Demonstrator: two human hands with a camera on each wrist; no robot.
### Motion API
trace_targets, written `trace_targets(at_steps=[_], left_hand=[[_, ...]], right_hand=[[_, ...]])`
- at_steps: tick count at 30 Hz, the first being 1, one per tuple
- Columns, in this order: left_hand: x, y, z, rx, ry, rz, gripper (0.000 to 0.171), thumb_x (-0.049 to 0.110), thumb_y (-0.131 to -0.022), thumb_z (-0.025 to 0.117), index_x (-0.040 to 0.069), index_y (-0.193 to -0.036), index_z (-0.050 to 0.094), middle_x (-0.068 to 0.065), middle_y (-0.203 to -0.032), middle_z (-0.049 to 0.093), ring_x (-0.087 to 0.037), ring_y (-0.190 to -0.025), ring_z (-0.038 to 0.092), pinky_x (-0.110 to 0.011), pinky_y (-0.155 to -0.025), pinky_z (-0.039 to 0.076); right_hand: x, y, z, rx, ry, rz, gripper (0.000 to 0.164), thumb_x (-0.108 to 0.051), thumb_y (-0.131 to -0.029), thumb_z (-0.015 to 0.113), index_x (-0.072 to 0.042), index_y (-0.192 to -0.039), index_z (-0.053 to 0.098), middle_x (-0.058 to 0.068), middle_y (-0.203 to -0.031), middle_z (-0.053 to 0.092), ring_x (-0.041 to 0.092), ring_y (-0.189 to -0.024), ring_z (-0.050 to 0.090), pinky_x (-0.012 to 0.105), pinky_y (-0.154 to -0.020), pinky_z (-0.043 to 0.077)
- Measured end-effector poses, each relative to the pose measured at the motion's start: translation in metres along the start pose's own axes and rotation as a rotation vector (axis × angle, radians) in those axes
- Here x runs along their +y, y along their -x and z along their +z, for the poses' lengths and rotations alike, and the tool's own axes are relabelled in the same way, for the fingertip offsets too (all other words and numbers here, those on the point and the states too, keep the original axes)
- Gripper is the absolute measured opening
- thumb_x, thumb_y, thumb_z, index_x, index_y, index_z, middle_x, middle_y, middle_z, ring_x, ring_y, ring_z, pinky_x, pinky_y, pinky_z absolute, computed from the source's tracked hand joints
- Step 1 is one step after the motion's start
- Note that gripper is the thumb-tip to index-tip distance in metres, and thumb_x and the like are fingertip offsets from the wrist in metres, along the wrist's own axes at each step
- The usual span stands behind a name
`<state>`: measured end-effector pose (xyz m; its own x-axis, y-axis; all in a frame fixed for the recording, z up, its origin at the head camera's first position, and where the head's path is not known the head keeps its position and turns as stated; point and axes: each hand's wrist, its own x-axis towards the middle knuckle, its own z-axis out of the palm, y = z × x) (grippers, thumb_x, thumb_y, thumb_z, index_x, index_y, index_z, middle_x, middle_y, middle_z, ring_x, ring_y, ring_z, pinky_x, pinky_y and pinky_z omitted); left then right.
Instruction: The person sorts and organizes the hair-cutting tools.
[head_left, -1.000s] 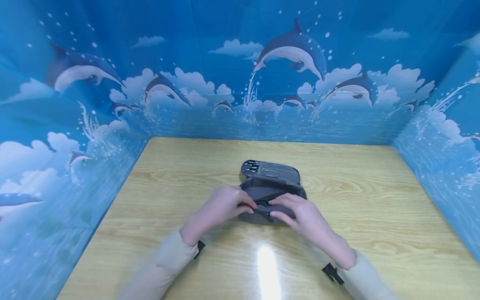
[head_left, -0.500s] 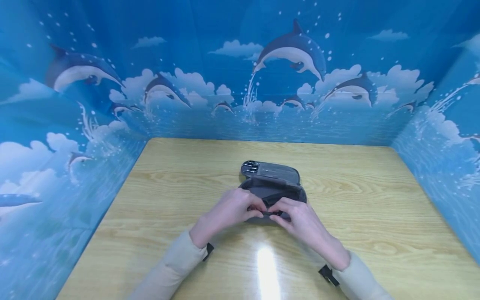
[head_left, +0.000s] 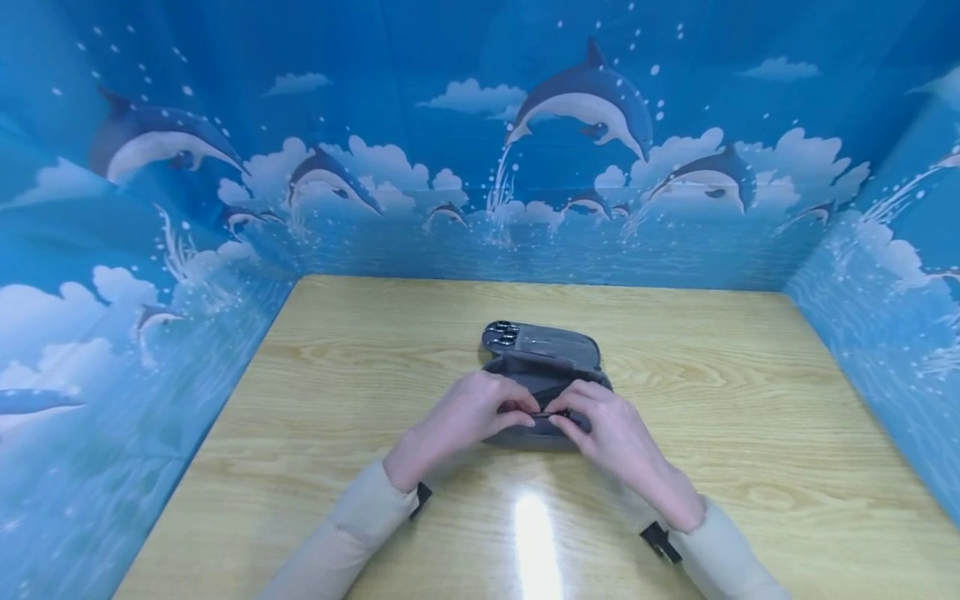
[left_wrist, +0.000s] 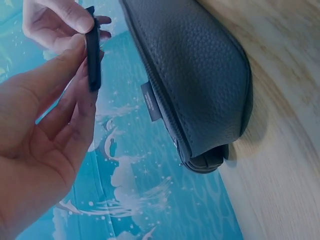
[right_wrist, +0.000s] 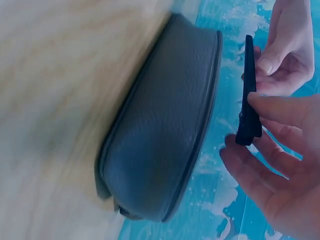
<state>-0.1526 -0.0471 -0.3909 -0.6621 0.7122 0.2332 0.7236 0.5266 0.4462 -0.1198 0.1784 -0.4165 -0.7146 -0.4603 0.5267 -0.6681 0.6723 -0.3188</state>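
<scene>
A slim black bar (left_wrist: pixel 93 57) is held level above an open dark grey zip case (head_left: pixel 528 439); its exact kind is unclear. My left hand (head_left: pixel 480 407) pinches one end between thumb and fingers. On the other end, my right hand (head_left: pixel 613 427) has its thumb in front and fingers behind, as the right wrist view shows of the bar (right_wrist: pixel 248 97). The case's pebbled side (left_wrist: pixel 200 65) stands just beyond both hands without being gripped. Its lid (head_left: pixel 562 340) lies folded back, carrying shiny metal ring handles (head_left: pixel 501 333). The hands hide part of the case's inside.
A pale wood-grain table (head_left: pixel 360 350) carries the case near its middle. Blue dolphin-print sheeting (head_left: pixel 420 225) rises behind the table and along both sides. Bright light reflects off the tabletop in front of the case.
My left hand has moved right, closer to the right hand. The black bar, earlier slanted and low in the case, is now raised and level between both hands. The case stays put.
</scene>
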Motion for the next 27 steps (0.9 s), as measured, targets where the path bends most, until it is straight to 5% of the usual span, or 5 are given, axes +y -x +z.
trace_targets(at_steps=[4,10,19,27], left_hand=[[-0.007,-0.003,-0.004,0.046,0.081,-0.079,0.014,0.016,-0.092,0.076,0.01,-0.104,0.079,0.0,-0.097,0.077,-0.009,-0.085,0.072,-0.021,-0.075,0.057],[-0.021,-0.003,-0.005,0.149,0.019,-0.256,0.022,0.02,-0.096,0.071,0.008,-0.115,0.075,-0.006,-0.111,0.075,-0.019,-0.099,0.071,-0.032,-0.088,0.058],[-0.038,0.0,0.003,0.141,-0.046,-0.438,0.039,0.012,-0.096,0.07,-0.002,-0.132,0.063,-0.019,-0.126,0.067,-0.034,-0.116,0.065,-0.046,-0.101,0.052],[-0.043,0.002,0.006,0.054,-0.032,-0.502,0.033,0.003,-0.095,0.069,-0.002,-0.127,0.067,-0.019,-0.113,0.073,-0.024,-0.086,0.071,-0.03,-0.068,0.058]], right_hand=[[0.009,-0.003,-0.005,0.009,0.046,0.036,0.014,-0.009,-0.081,0.086,-0.014,-0.091,0.077,-0.003,-0.089,0.071,0.016,-0.082,0.061,0.031,-0.065,0.053],[0.019,-0.004,-0.005,-0.042,0.079,0.13,0.012,-0.011,-0.081,0.086,-0.014,-0.091,0.079,-0.002,-0.089,0.074,0.016,-0.082,0.059,0.032,-0.065,0.05],[0.027,-0.001,0.008,-0.194,0.121,0.134,0.015,-0.009,-0.077,0.088,-0.014,-0.087,0.078,-0.001,-0.086,0.072,0.022,-0.085,0.065,0.04,-0.075,0.057],[0.029,-0.001,0.012,-0.281,0.111,0.179,0.015,-0.014,-0.076,0.089,-0.017,-0.083,0.077,-0.004,-0.084,0.074,0.02,-0.08,0.07,0.039,-0.072,0.058]])
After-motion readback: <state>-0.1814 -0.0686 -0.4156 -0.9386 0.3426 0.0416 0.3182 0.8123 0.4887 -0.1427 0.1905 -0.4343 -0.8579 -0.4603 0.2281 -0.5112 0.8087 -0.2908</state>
